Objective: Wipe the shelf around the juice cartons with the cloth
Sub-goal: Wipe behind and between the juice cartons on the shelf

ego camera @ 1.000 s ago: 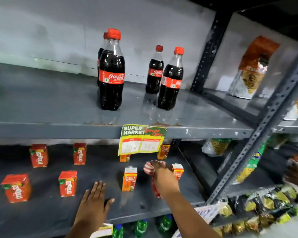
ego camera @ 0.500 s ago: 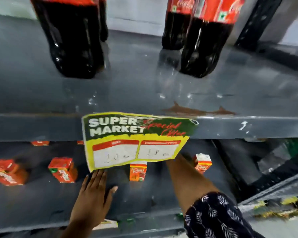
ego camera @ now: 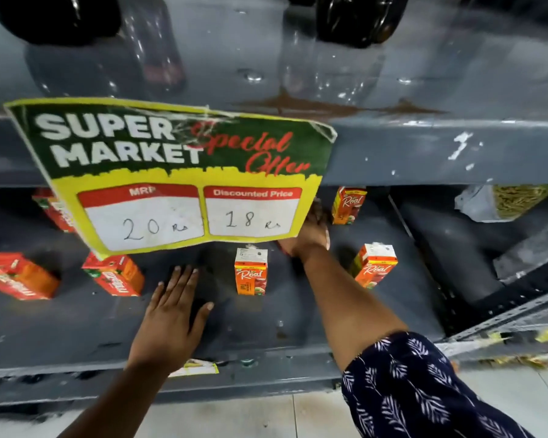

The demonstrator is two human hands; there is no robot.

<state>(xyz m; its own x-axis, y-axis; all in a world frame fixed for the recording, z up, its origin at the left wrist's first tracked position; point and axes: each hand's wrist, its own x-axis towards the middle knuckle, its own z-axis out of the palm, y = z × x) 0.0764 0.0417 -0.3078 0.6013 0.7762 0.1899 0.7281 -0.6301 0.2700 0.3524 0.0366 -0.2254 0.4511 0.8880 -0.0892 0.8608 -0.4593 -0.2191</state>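
Grey painted metal makes up the shelf (ego camera: pixel 76 324) that holds the juice cartons. At far left a red carton (ego camera: pixel 16 275) stands tilted in the wide view, and another red carton (ego camera: pixel 116 275) stands just beside the lower left corner of a paper price sign (ego camera: pixel 171 172), which hangs from the edge of the upper shelf (ego camera: pixel 424 147) and hides the back of the lower one; a third red carton (ego camera: pixel 53 210) shows only partly behind the sign's left edge. The left hand (ego camera: pixel 171 317) lies flat on the shelf, palm down, fingers (ego camera: pixel 179 279) spread and straight, holding nothing, between the second red carton and an orange carton (ego camera: pixel 250 271) that stands upright near the middle. The right arm, in a dark leaf-print sleeve (ego camera: pixel 408 390), reaches deeper in, and the right hand (ego camera: pixel 309 233) rests on the shelf behind the orange carton, its upper part hidden by the sign. A sliver of red under that hand may be the cloth (ego camera: pixel 283 249), but it is too small to be sure, and whether those fingers are closed on it cannot be told. Another orange carton (ego camera: pixel 348 205) stands just right of the hand at the back, and one more (ego camera: pixel 374 265) stands nearer, just right of the forearm. Bagged snacks (ego camera: pixel 500 202) lie on the neighbouring shelf at far right.
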